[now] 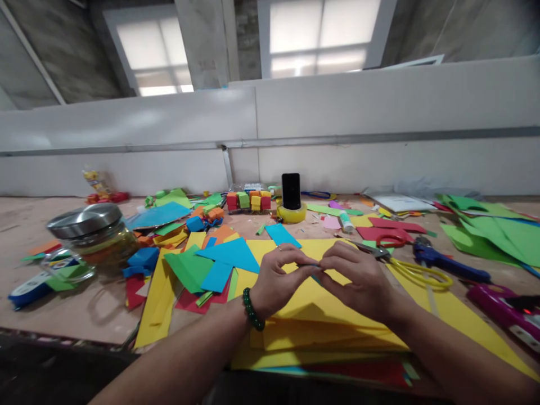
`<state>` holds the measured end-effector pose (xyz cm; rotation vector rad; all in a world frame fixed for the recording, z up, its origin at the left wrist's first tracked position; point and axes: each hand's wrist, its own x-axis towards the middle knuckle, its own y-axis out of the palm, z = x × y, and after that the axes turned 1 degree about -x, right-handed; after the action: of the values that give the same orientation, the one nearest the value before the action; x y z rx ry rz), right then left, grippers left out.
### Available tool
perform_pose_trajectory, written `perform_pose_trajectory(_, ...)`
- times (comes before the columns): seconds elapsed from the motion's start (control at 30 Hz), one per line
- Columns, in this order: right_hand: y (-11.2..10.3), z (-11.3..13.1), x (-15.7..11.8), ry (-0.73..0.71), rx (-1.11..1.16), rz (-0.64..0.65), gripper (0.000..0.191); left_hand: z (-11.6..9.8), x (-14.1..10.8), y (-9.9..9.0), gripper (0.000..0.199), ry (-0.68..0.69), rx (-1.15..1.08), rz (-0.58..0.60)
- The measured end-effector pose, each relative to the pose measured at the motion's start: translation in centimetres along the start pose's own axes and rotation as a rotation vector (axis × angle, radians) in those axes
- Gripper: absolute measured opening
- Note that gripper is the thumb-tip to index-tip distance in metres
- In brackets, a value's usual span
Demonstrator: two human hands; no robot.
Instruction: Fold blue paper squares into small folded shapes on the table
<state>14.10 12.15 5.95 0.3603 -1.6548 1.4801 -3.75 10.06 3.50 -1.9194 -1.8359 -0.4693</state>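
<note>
My left hand (280, 277), with a green bead bracelet (252, 309) at the wrist, pinches a small thin piece (310, 265) between thumb and fingers. My right hand (356, 273) grips the same piece from the other side, and the fingertips of both hands nearly meet. A sliver of blue shows under the right fingers; most of the piece is hidden, so its kind cannot be made out. Below both hands lies a stack of yellow sheets (333, 332). Blue paper pieces (232, 256) and a green sheet (189, 269) lie left of my left hand.
Scissors with yellow handles (422, 274), blue-handled pliers (451, 264) and a magenta tool (502, 306) lie at right. A lidded glass jar (99, 239) stands at left. Behind the sheets, a phone (291, 191) stands on a yellow tape roll (292, 212), beside folded paper cubes (248, 201).
</note>
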Motion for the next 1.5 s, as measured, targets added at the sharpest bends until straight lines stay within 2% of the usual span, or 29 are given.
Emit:
perform_pose_trajectory(0.13, 0.2, 0.3, -0.1, 0.253, 0.141, 0.022, 0.001, 0.7, 0.5, -0.3, 0.015, -0.164, -0.176, -0.164)
perform_pose_trajectory(0.2, 0.1, 0.3, -0.1, 0.4, 0.24, 0.047, 0.005, 1.1, 0.9, -0.5, 0.02, -0.218, -0.312, -0.234)
perform_pose_trajectory(0.3, 0.2, 0.1, -0.3, 0.513, 0.297, -0.027, 0.009, 1.4, 1.3, -0.6, 0.025, -0.256, -0.429, -0.238)
perform_pose_trajectory(0.43, 0.7, -0.5, -0.8, 0.499, 0.233, -0.208, 0.009, 1.1, 1.2, -0.6, 0.027, -0.271, -0.484, -0.233)
perform_pose_trajectory(0.5, 0.8, -0.7, -1.2, 0.441, 0.137, -0.229, 0.009, 0.9, 1.1, -0.7, 0.027, -0.283, -0.44, -0.212)
perform_pose_trajectory(0.6, 0.7, -1.1, -1.6, 0.306, -0.038, -0.221, 0.009, 0.6, 1.1, -0.9, 0.023, -0.296, -0.248, -0.147)
perform_pose_trajectory(0.7, 0.5, -1.3, -1.8, 0.27, -0.055, -0.232, 0.015, 0.4, 1.1, -1.0, 0.013, -0.253, -0.101, -0.121)
perform_pose_trajectory(0.8, 0.4, -1.2, -1.5, 0.337, 0.102, -0.186, 0.027, 0.4, 0.9, -0.9, 0.011, -0.223, -0.107, -0.099)
perform_pose_trajectory(0.97, 0.0, -0.5, -0.6, 0.339, 0.201, -0.092, 0.003, 0.4, 0.6, -0.7, 0.014, -0.205, -0.106, -0.024)
perform_pose_trajectory(1.13, -0.3, 0.1, 0.0, 0.306, 0.238, 0.028, 0.013, 0.0, 0.7, -0.8, 0.007, -0.096, 0.103, 0.101)
perform_pose_trajectory(1.2, -0.2, 0.1, 0.1, 0.334, 0.258, 0.073, 0.016, -0.2, 0.7, -0.7, 0.011, -0.037, 0.16, 0.122)
perform_pose_trajectory(1.27, -0.3, -0.4, 0.0, 0.393, 0.293, 0.089, 0.02, -0.3, 0.6, -0.7, 0.014, -0.041, 0.158, 0.121)
perform_pose_trajectory(1.33, -0.5, -1.3, -0.2, 0.489, 0.342, 0.068, 0.024, -0.2, 0.7, -0.7, 0.016, -0.106, 0.101, 0.091)
perform_pose_trajectory(1.5, -1.3, -4.0, -0.3, 0.75, 0.503, -0.128, 0.035, 1.0, 1.3, -1.2, 0.025, -0.335, -0.137, -0.018)
